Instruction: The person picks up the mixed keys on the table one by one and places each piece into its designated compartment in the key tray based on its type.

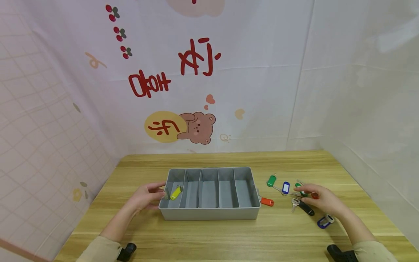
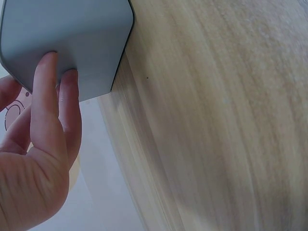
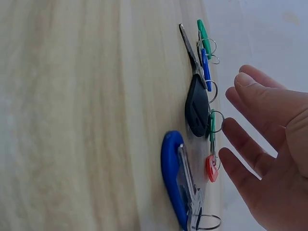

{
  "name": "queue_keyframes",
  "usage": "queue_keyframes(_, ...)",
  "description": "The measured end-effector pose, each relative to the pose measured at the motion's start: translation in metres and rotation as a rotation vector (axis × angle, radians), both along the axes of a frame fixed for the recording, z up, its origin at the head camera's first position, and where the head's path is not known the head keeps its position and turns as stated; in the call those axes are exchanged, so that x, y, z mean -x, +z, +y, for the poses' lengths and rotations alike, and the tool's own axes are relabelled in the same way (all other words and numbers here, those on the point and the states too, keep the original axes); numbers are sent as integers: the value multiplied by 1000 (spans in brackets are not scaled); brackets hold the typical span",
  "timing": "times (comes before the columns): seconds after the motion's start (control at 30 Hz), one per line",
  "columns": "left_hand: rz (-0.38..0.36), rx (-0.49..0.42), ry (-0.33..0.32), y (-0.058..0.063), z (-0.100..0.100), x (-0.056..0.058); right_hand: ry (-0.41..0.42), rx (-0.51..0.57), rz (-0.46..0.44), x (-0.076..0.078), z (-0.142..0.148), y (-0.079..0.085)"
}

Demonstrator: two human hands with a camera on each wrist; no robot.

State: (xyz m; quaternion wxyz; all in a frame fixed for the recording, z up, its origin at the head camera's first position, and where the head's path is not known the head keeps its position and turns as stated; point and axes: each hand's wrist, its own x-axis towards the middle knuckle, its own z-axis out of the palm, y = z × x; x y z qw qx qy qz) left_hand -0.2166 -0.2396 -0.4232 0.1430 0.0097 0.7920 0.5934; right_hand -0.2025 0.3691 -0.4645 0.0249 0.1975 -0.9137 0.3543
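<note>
A long grey box with several compartments stands on the wooden table. My left hand holds its left end; in the left wrist view, fingertips press the outer wall with another digit at the rim. A yellow key tag lies in the leftmost compartment, near that hand. On the right, my right hand hovers over scattered keys, its fingers apart and nothing between them. Beneath and beside it lie a black-headed key, a green tag, a red tag and a blue tag with a key.
Left of the right hand lie another green tag and a blue tag with a white label. An orange-red tag rests against the box's right end. A printed white cloth hangs behind the table.
</note>
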Motion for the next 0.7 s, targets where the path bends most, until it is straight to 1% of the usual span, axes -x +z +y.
queue_keyframes(0.13,1,-5,-2,0,0,0,7,-8,53,2,2,-6)
queue_keyframes(0.23,1,-8,-2,0,0,-1,1,-47,99,3,3,-9)
queue_keyframes(0.3,4,-2,-5,0,0,-1,19,-52,116,4,3,-10)
queue_keyframes(0.5,14,1,-7,-1,-1,-1,84,-94,221,9,2,-11)
queue_keyframes(0.57,13,-2,-6,-1,-1,0,81,-123,246,9,2,-12)
queue_keyframes(0.7,12,0,-3,-2,-1,0,50,-190,253,10,0,-12)
